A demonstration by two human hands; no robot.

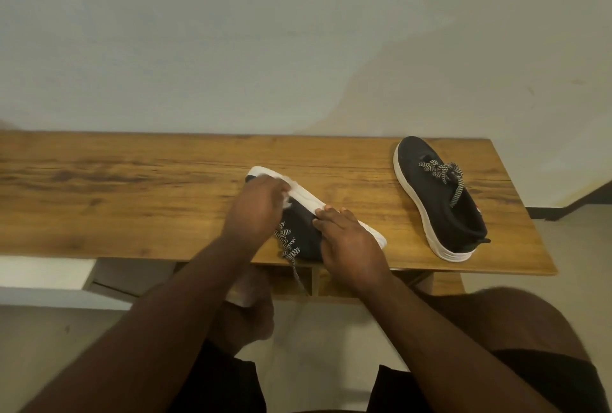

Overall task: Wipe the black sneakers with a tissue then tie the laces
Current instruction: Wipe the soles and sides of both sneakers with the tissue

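Note:
A black sneaker (303, 230) with a white sole lies tipped on its side near the table's front edge, sole turned away from me. My left hand (256, 207) holds a white tissue (287, 195) against its toe end by the sole. My right hand (347, 243) grips the heel half, fingers over the sole edge. Its black-and-white laces (288, 243) hang loose over the table edge. The second black sneaker (437, 197) stands upright at the right end of the table, its laces lying loose.
The wooden table (132, 187) stands against a pale wall; its right edge is just past the second sneaker. A white shelf or ledge (43, 275) sits low at the left. My knees are under the front edge.

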